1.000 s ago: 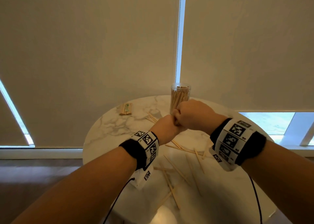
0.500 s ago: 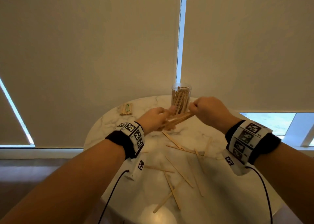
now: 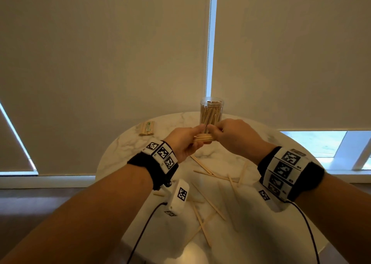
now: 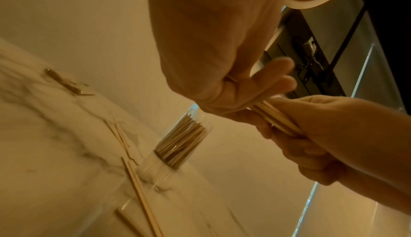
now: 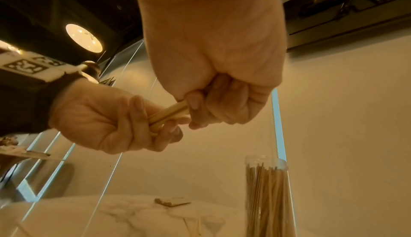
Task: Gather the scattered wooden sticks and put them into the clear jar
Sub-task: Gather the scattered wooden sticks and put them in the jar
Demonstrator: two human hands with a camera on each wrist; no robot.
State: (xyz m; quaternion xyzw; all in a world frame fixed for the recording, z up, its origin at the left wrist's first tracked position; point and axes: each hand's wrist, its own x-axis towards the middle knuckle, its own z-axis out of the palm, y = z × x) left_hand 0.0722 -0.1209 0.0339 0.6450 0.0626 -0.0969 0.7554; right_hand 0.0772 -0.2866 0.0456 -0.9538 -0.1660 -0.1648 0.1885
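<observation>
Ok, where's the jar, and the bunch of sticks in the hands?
jar (image 3: 211, 111), head view, on its clear wall.
bunch of sticks (image 3: 202, 138), head view, on the middle, between both hands.

The left hand (image 3: 185, 141) and right hand (image 3: 230, 136) have closed in again, gripping opposite ends of a bundle of pale wooden sticks (image 3: 202, 137) (now apparently level), directly before the clear plastic jar (image 3: 211, 111).

Round marble table (image 3: 124, 155) under clear jar (image 3: 211, 113), scattered wooden sticks (image 3: 208, 201), small packet (image 3: 147, 128).
</observation>
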